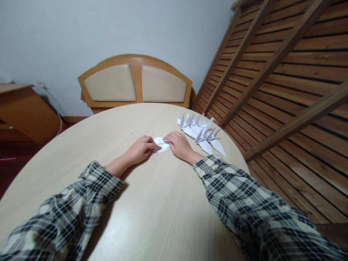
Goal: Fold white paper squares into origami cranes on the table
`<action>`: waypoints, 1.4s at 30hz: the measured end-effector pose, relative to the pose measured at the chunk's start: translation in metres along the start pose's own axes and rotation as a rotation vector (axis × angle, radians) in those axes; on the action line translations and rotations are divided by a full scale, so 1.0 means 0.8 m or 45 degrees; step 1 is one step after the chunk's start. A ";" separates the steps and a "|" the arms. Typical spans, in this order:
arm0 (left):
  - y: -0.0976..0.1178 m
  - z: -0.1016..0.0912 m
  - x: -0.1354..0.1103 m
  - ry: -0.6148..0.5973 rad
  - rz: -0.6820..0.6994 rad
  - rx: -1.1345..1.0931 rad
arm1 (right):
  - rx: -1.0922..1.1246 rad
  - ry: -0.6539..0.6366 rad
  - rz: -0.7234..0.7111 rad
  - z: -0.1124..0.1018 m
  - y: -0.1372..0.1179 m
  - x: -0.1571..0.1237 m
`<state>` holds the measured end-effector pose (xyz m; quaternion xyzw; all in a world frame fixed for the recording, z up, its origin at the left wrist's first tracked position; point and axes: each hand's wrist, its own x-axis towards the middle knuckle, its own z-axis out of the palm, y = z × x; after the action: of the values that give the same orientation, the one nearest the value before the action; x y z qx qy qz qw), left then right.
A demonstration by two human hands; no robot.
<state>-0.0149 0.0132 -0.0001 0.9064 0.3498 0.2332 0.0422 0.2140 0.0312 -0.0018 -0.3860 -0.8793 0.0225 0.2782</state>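
Note:
A small piece of folded white paper (162,144) lies on the round table between my hands. My left hand (140,149) is closed, its thumb and curled fingers gripping the paper's left edge. From the other side my right hand (179,145) holds the paper too, fingers bent over its right part and fingertips on top. Both hands partly cover the paper, so its exact shape is hidden. Just beyond and to the right of my right hand stand several white paper cranes (199,130), grouped closely together.
The round pale wooden table (152,203) curves away at the back and right. Behind it is a wooden headboard (138,81) with cream panels. A slatted wooden frame (285,90) leans along the right, and a wooden cabinet (29,112) stands at left.

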 end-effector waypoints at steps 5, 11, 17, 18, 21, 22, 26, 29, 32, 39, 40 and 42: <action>0.006 -0.006 0.001 -0.025 0.027 0.110 | 0.006 -0.075 -0.039 0.003 0.001 -0.001; 0.014 -0.016 0.000 -0.044 -0.027 0.337 | -0.054 -0.067 0.001 0.007 0.005 -0.001; 0.026 -0.020 0.004 -0.046 -0.066 0.474 | -0.079 -0.039 0.014 0.002 0.001 0.001; 0.026 -0.020 0.004 -0.049 -0.074 0.487 | -0.083 -0.035 0.015 0.001 0.000 0.002; 0.027 -0.020 0.004 -0.050 -0.110 0.503 | -0.085 -0.029 0.016 0.000 0.000 0.003; 0.026 -0.019 0.003 -0.048 -0.122 0.502 | -0.082 -0.029 0.016 0.000 0.001 0.004; 0.024 -0.017 0.001 -0.026 -0.155 0.495 | -0.036 -0.027 0.018 -0.001 0.001 0.005; 0.023 -0.016 0.001 -0.022 -0.171 0.512 | 0.020 -0.029 -0.006 -0.002 -0.001 0.004; 0.026 -0.017 0.003 -0.047 -0.209 0.541 | 0.034 -0.031 -0.047 -0.004 -0.003 0.002; 0.030 -0.020 0.005 -0.110 -0.312 0.526 | 0.070 -0.072 -0.117 -0.005 -0.007 0.000; 0.029 -0.019 0.004 -0.108 -0.324 0.521 | 0.086 -0.079 -0.130 -0.005 -0.007 0.000; 0.027 -0.018 0.003 -0.101 -0.339 0.508 | 0.116 -0.089 -0.153 -0.003 -0.007 0.000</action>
<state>-0.0064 -0.0025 0.0185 0.8511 0.5033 0.1163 -0.0935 0.2120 0.0267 0.0018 -0.3184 -0.9081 0.0593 0.2654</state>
